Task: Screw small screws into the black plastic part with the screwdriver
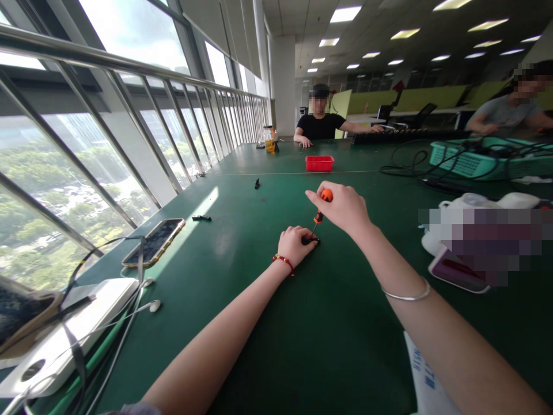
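Note:
My right hand [348, 208] is closed round the orange and black handle of a screwdriver [319, 217]. The shaft slants down to a small black part [310, 240] on the green table. My left hand [294, 245] pinches that part against the tabletop, and its fingers hide much of it. Where exactly the tip meets the part is too small to tell. Two more small black pieces lie farther off, one [201, 218] to the left and another [257, 184] beyond my hands.
A red bin [319, 163] stands ahead on the green table [242, 323]. To the left lie a phone [154, 242], earphones [154, 306] and a white device [64, 340] with cables. A teal basket [469, 160] with cables sits at right. Two other people are across the table.

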{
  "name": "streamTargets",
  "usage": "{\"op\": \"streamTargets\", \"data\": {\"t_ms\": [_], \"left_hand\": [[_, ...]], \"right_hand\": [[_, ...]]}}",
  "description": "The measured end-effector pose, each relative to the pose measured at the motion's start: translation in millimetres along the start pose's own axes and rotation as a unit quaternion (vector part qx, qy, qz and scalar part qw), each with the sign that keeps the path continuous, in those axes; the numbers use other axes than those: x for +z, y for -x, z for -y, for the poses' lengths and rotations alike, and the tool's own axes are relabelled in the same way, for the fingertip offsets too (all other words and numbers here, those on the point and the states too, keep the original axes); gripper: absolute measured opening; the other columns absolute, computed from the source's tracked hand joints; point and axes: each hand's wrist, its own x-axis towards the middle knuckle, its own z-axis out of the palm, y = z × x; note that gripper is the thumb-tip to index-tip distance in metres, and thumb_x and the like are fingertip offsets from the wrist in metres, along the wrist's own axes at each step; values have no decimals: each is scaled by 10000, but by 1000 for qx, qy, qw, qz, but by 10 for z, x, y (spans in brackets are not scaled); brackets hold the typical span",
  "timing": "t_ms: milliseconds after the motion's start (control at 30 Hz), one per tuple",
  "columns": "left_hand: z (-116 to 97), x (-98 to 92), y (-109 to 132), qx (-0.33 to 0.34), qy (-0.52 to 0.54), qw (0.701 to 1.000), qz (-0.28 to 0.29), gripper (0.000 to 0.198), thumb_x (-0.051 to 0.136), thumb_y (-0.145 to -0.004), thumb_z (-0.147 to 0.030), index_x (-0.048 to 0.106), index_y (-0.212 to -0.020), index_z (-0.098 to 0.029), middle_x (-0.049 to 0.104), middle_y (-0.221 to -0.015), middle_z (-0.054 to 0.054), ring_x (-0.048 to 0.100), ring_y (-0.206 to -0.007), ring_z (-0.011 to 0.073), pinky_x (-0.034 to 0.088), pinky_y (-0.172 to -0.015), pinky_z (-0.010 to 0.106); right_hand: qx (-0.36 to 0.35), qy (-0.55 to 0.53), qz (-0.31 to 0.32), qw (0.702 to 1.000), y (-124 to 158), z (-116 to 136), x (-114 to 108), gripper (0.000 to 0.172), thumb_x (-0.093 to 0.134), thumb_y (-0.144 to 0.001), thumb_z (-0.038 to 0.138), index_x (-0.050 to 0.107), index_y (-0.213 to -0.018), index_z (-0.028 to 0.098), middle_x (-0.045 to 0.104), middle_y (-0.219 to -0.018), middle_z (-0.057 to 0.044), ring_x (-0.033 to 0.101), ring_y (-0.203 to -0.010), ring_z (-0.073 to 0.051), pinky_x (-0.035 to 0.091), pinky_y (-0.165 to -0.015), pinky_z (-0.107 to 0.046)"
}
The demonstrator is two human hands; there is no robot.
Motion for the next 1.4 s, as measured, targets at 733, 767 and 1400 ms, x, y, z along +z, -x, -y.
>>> {"op": "streamTargets", "data": {"t_ms": [733,767,1400], "left_hand": [[-11,-11,1,0,-4,1000,5,103,618,-765,-310,665,-771,-219,662,-869,-2,542,-902,207,414,-818,343],[-12,-12,2,0,-3,1000,5,102,618,-766,-308,665,-773,-219,662,-872,-2,541,-904,206,414,-820,343],[0,4,-6,6,-7,1000,3,121,613,-768,-324,678,-805,-229,662,-876,0,546,-909,211,416,-807,346]], "right_hand": [[6,-30,-10,999,15,24,24,261,499,-734,483,458,-670,233,531,-588,23,489,-578,-152,270,-525,-256],[10,-17,-23,1000,17,24,28,308,477,-749,512,449,-633,228,526,-575,14,487,-580,-157,264,-523,-259],[9,10,-21,1000,40,73,-39,132,525,-713,361,561,-774,249,616,-688,11,531,-651,-171,284,-542,-260]]}}
